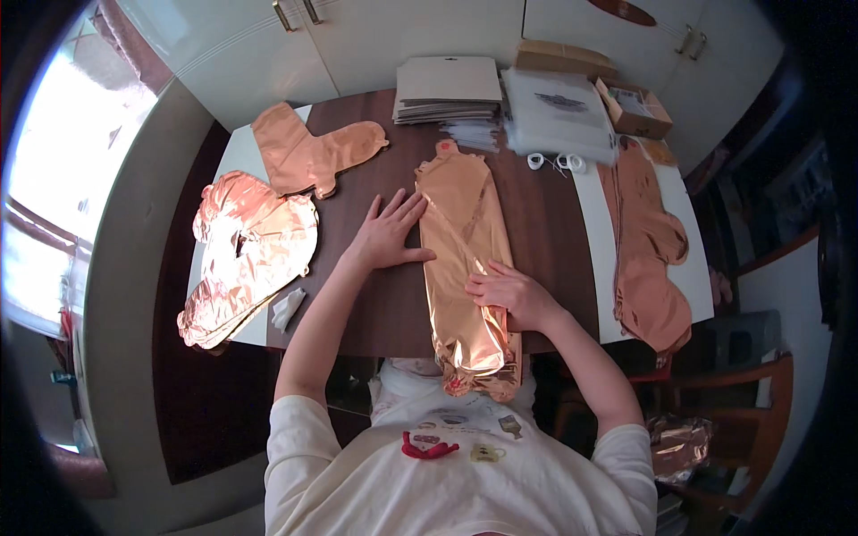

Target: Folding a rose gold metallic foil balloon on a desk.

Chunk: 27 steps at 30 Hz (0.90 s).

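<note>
A long, flat rose-gold foil balloon (463,228), with more foil layered beneath it, lies lengthwise in the middle of the table. Its lower end hangs over the near edge toward my shirt. My left hand (391,234) rests by its left side, fingers spread, the fingertips and thumb touching the foil's edge. On the right side, lower down, my right hand (517,297) lies on the foil with its fingers stretched across it. Neither hand grips anything. Diagonal creases run across the balloon's shiny surface.
Other flat foil balloons lie at the upper left (323,154), the left (259,228) and the right (651,259). At the back are a stack of grey cards (447,85), clear plastic bags (554,112), white ribbon rolls (570,163) and an open carton (635,107). A crumpled white piece (288,309) sits near my left forearm.
</note>
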{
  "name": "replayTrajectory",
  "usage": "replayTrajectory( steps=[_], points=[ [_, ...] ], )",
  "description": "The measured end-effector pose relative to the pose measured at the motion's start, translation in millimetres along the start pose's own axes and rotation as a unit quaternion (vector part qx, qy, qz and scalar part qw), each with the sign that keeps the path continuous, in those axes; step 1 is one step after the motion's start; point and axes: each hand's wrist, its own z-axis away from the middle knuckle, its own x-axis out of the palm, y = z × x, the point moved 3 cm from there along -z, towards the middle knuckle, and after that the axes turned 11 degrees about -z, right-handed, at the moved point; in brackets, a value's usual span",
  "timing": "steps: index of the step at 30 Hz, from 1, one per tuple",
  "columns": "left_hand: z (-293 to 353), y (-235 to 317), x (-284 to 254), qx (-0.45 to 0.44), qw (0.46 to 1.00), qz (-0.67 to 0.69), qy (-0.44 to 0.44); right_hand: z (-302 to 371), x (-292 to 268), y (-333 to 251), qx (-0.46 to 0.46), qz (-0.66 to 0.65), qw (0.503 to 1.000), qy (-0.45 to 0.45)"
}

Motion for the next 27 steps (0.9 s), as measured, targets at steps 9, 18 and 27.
replayTrajectory(
  steps=[9,18,27],
  points=[
    [-18,-14,-6,-0.006,1.000,0.013,-0.019,1,-1,1,0.001,-0.002,1.000,0.001],
    [-28,-21,0,-0.013,1.000,-0.004,-0.027,3,-3,-6,0.014,0.003,1.000,0.000],
    [-6,-3,-2,0.039,0.993,-0.094,0.059,5,-1,-5,0.016,0.014,1.000,0.005]
  ],
)
